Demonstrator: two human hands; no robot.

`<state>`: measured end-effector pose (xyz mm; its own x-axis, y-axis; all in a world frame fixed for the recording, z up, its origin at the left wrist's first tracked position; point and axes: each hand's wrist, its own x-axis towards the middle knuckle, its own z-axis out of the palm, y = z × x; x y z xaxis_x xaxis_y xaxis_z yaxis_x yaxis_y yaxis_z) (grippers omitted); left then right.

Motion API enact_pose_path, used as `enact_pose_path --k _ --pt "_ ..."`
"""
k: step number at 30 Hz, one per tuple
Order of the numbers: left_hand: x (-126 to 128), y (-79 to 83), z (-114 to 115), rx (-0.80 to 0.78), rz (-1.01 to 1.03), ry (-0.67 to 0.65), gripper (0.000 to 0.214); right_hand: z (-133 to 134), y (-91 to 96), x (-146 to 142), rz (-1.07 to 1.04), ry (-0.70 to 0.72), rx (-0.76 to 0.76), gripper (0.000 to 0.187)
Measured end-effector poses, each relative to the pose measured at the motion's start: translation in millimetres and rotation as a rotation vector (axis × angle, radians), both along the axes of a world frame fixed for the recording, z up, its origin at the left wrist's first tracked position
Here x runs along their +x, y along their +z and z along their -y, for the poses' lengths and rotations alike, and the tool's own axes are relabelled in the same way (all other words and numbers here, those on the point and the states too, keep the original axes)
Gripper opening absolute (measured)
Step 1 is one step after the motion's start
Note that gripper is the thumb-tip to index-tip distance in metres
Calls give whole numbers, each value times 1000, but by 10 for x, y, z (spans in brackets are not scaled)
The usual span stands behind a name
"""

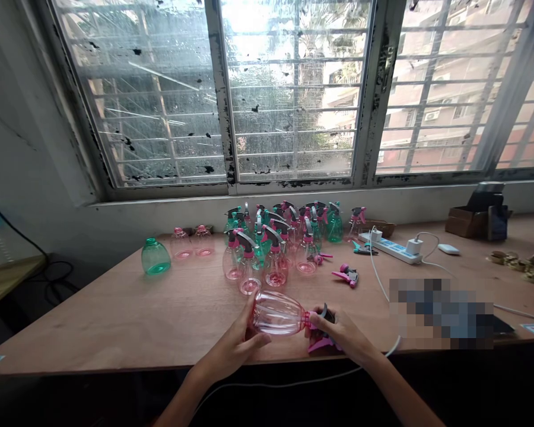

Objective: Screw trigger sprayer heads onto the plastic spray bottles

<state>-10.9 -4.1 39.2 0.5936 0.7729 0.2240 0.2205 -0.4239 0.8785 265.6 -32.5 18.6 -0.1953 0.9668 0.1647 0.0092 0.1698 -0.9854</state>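
My left hand [238, 344] is wrapped round a clear pink spray bottle [278, 313] that lies on its side just above the near edge of the wooden table [160, 314]. My right hand [338, 332] grips the pink and grey trigger spray head [320, 338] at the bottle's neck. Behind them stands a cluster of several pink and green spray bottles with heads fitted [276, 243].
A green headless bottle [155, 257] and two pink headless bottles [191, 243] stand at the back left. Loose trigger heads [347, 276] lie beside the cluster. A white power strip [394, 248] with a cable, a cardboard box [465, 220] and small rings [523, 265] are at right.
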Motion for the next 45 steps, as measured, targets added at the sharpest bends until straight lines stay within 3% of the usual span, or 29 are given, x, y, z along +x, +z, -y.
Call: enact_pose_path --k 9,20,33,45 --pt "25 57 23 -43 -13 21 95 27 21 -8 -19 -14 -21 41" --pt "36 84 24 -12 -40 30 97 -64 -116 12 -81 36 -29 42" --pt "39 70 29 -2 -37 55 96 -41 -81 36 50 -67 31 45" --pt "51 90 41 -3 -33 53 94 -9 -55 12 6 -32 -9 45"
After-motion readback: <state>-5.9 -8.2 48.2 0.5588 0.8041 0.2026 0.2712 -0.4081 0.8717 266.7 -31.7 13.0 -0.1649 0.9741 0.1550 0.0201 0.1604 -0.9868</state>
